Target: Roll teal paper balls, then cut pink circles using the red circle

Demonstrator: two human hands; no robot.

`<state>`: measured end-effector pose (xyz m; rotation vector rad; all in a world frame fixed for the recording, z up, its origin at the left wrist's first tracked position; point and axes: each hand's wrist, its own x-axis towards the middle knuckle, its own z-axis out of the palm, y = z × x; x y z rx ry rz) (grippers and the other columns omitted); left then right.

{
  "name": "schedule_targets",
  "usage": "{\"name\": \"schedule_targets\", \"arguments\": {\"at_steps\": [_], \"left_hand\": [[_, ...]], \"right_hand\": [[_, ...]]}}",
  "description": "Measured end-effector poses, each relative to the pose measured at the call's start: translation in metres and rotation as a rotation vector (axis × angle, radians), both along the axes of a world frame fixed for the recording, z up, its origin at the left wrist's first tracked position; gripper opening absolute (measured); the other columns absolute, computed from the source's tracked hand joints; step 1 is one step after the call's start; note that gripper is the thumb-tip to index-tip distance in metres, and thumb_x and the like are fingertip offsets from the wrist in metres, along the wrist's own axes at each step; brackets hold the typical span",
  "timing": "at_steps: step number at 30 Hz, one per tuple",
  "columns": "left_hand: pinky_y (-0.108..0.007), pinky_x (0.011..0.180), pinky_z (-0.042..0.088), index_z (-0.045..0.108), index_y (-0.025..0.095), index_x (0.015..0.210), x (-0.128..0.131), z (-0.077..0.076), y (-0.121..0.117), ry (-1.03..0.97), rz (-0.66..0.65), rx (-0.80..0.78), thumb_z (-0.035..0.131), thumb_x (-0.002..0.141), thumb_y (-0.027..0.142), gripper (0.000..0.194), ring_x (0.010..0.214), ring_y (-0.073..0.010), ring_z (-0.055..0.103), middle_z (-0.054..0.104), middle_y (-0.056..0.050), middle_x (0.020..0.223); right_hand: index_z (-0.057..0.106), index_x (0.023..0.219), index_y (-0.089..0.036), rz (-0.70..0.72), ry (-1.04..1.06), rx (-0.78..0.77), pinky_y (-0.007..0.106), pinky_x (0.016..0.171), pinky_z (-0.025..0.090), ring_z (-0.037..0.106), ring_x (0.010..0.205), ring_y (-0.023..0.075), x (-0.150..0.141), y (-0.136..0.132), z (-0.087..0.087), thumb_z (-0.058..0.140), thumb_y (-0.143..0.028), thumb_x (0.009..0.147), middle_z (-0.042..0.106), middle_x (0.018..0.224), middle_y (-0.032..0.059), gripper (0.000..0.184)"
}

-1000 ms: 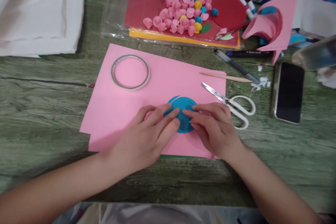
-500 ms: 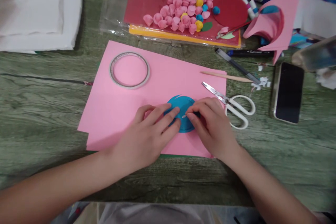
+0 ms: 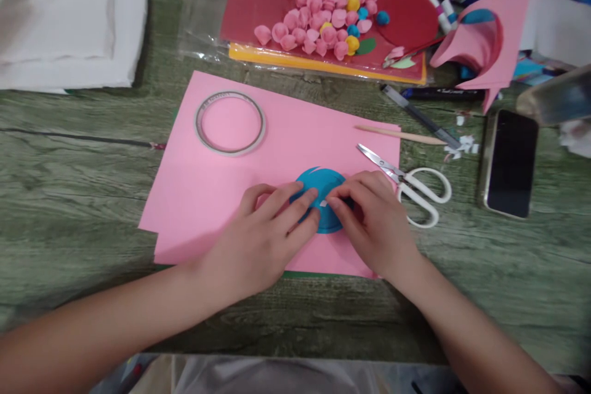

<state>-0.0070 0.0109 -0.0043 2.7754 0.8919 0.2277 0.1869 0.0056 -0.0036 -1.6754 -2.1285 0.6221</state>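
Observation:
A blue paper circle (image 3: pixel 330 221) lies on pink paper sheets (image 3: pixel 184 191). My left hand (image 3: pixel 265 240) rests with fingers spread, several fingertips pressing on the circle's left side. At the circle's right side my right hand (image 3: pixel 378 221) pinches a small white piece (image 3: pixel 322 203), which looks like a bit of tape or its backing, between thumb and forefinger. White-handled scissors (image 3: pixel 410 188) lie just beyond my right hand, blades slightly over the pink sheet. A tape roll (image 3: pixel 196 126) sits flat on the pink paper at upper left.
A thin wooden stick (image 3: pixel 401 133), a grey pen (image 3: pixel 415 114) and a phone (image 3: pixel 510 163) lie to the right. Rolled pink, blue and yellow paper pieces (image 3: pixel 323 18) cover a red sheet in plastic at the back. White folded material (image 3: pixel 69 31) is at far left.
The white piece at my right fingertips shows slightly more. The whole view has shifted a little; both hands keep nearly the same pose on the circle.

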Motion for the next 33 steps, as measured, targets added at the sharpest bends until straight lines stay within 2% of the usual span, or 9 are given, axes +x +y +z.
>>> {"name": "schedule_targets", "arguments": {"at_steps": [11, 17, 21, 24, 26, 28, 30, 33], "left_hand": [[-0.045, 0.088, 0.031, 0.048, 0.017, 0.114, 0.0, -0.001, 0.0, 0.008, -0.001, 0.014, 0.039, 0.079, 0.012, 0.037, 0.119, -0.0274, 0.034, 0.043, -0.01, 0.129], [-0.047, 0.088, 0.028, 0.039, 0.018, 0.124, 0.003, 0.002, 0.0, 0.045, 0.02, -0.025, 0.038, 0.08, 0.013, 0.045, 0.116, -0.0285, 0.036, 0.043, -0.008, 0.129], [-0.047, 0.088, 0.028, 0.039, 0.018, 0.125, 0.005, 0.003, -0.001, 0.071, 0.029, -0.03, 0.039, 0.08, 0.014, 0.045, 0.117, -0.029, 0.034, 0.043, -0.008, 0.129], [-0.046, 0.089, 0.028, 0.042, 0.018, 0.123, 0.006, 0.004, -0.001, 0.073, 0.039, -0.018, 0.04, 0.08, 0.015, 0.043, 0.119, -0.0282, 0.033, 0.044, -0.009, 0.128], [-0.046, 0.089, 0.027, 0.042, 0.019, 0.122, 0.007, 0.005, -0.002, 0.069, 0.047, -0.012, 0.04, 0.08, 0.015, 0.042, 0.119, -0.0279, 0.033, 0.044, -0.009, 0.127], [-0.046, 0.089, 0.027, 0.043, 0.019, 0.122, 0.007, 0.004, -0.002, 0.061, 0.056, -0.008, 0.04, 0.08, 0.014, 0.042, 0.119, -0.0276, 0.033, 0.044, -0.009, 0.127], [-0.045, 0.089, 0.028, 0.044, 0.02, 0.121, 0.007, 0.004, -0.002, 0.048, 0.065, -0.002, 0.041, 0.08, 0.014, 0.042, 0.119, -0.0272, 0.033, 0.045, -0.009, 0.126], [-0.044, 0.087, 0.028, 0.046, 0.021, 0.119, 0.007, 0.002, -0.001, 0.033, 0.071, 0.01, 0.041, 0.081, 0.015, 0.039, 0.118, -0.0269, 0.034, 0.046, -0.008, 0.126]], "right_hand": [[0.057, 0.077, -0.018, -0.007, 0.009, 0.017, 0.034, 0.074, 0.037, 0.046, 0.081, 0.0175, 0.0, 0.0, -0.001, 0.049, -0.023, 0.083, 0.053, 0.078, 0.003, 0.011], [0.059, 0.079, -0.018, 0.003, 0.045, 0.029, 0.033, 0.074, 0.038, 0.047, 0.081, 0.017, 0.003, 0.0, 0.0, 0.046, -0.022, 0.084, 0.054, 0.079, 0.004, 0.015], [0.06, 0.082, -0.017, 0.024, -0.022, 0.073, 0.035, 0.076, 0.038, 0.048, 0.083, 0.0181, 0.003, -0.005, 0.002, 0.043, -0.021, 0.085, 0.056, 0.081, 0.0051, 0.018], [0.059, 0.097, -0.017, 0.039, -0.115, 0.175, 0.038, 0.077, 0.036, 0.049, 0.083, 0.02, 0.003, -0.01, 0.008, 0.045, -0.022, 0.084, 0.057, 0.085, 0.0064, 0.02], [0.051, 0.114, -0.017, 0.013, -0.148, 0.256, 0.04, 0.077, 0.036, 0.05, 0.085, 0.0213, 0.005, -0.013, 0.013, 0.045, -0.023, 0.083, 0.056, 0.09, 0.0083, 0.032], [0.044, 0.123, -0.018, -0.016, -0.15, 0.309, 0.039, 0.077, 0.037, 0.051, 0.086, 0.0215, 0.01, -0.013, 0.017, 0.045, -0.021, 0.083, 0.054, 0.094, 0.0095, 0.04], [0.048, 0.12, -0.021, 0.021, -0.141, 0.327, 0.038, 0.075, 0.037, 0.051, 0.085, 0.0206, 0.015, -0.014, 0.017, 0.045, -0.018, 0.083, 0.054, 0.095, 0.0087, 0.037], [0.058, 0.107, -0.024, 0.157, -0.147, 0.313, 0.036, 0.074, 0.036, 0.05, 0.083, 0.0185, 0.019, -0.015, 0.012, 0.047, -0.015, 0.081, 0.056, 0.093, 0.0062, 0.029]]}}
